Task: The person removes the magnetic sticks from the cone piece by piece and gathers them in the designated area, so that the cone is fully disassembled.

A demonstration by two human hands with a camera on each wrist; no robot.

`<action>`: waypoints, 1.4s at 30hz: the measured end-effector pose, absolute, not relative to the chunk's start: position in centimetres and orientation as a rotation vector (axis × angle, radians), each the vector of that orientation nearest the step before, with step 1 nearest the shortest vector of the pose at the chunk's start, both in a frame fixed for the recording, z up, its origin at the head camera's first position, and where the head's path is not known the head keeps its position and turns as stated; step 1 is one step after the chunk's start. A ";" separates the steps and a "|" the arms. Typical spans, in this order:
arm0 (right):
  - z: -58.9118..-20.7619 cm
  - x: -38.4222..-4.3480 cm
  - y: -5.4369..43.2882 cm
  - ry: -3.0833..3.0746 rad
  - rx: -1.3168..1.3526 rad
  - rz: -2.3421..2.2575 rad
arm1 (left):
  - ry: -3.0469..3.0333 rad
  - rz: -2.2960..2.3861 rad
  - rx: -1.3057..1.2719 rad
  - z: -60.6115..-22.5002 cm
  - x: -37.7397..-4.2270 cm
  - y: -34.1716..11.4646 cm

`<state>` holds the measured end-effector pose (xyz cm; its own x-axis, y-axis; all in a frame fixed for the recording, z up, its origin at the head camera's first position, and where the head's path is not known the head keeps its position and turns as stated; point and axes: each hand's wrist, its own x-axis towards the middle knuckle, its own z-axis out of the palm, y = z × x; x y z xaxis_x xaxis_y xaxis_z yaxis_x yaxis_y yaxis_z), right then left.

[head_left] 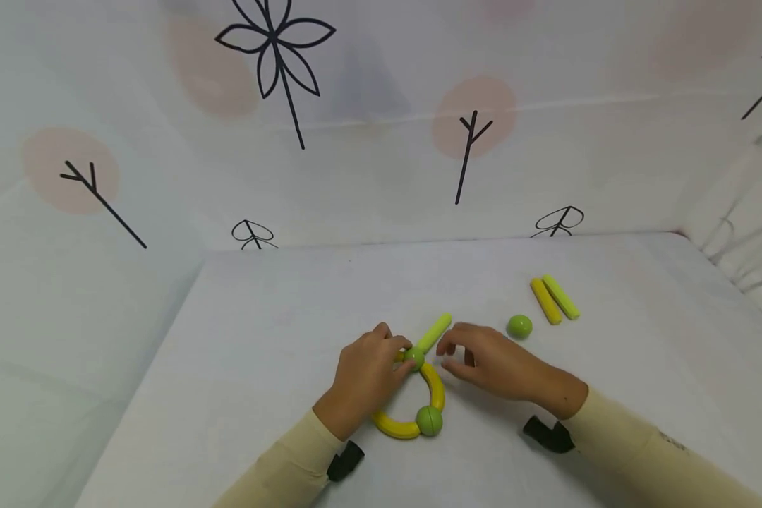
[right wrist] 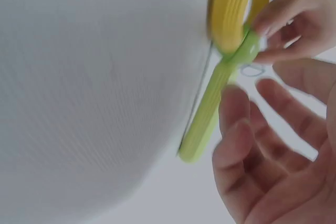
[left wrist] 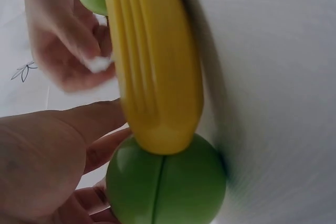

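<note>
A ring of curved yellow rods [head_left: 437, 386] and green balls lies on the white table. My left hand [head_left: 368, 370] pinches the green ball [head_left: 414, 359] at the ring's far side between thumb and fingers, hiding part of the ring. Out of that ball runs a straight light-green stick [head_left: 434, 331], ridged in the right wrist view [right wrist: 202, 114]. A second green ball [head_left: 429, 420], with a seam across it, joins the curved rods nearer me. My right hand [head_left: 498, 363] hovers just right of the stick, fingers loosely bent and apart from the thumb, holding nothing.
Right of the ring, a loose green ball [head_left: 520, 326] sits beyond my right hand. Farther back lie a straight yellow stick [head_left: 546, 302] and a light-green stick [head_left: 560, 297], side by side. A patterned white cloth [head_left: 368, 176] rises behind the table's back edge.
</note>
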<state>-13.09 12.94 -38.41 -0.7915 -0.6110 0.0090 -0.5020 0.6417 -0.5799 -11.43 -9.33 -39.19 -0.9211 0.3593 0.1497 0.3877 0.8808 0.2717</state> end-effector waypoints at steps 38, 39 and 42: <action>-39.1 -16.9 10.8 2.710 -1.012 -0.548 | -2.968 -0.416 -0.554 -39.4 -11.5 -9.1; -39.0 -17.0 10.8 2.713 -0.997 -0.561 | -2.969 -0.416 -0.552 -39.4 -11.5 -9.1; -38.8 -17.4 10.8 2.735 -0.947 -0.613 | -2.973 -0.408 -0.543 -39.4 -11.4 -9.2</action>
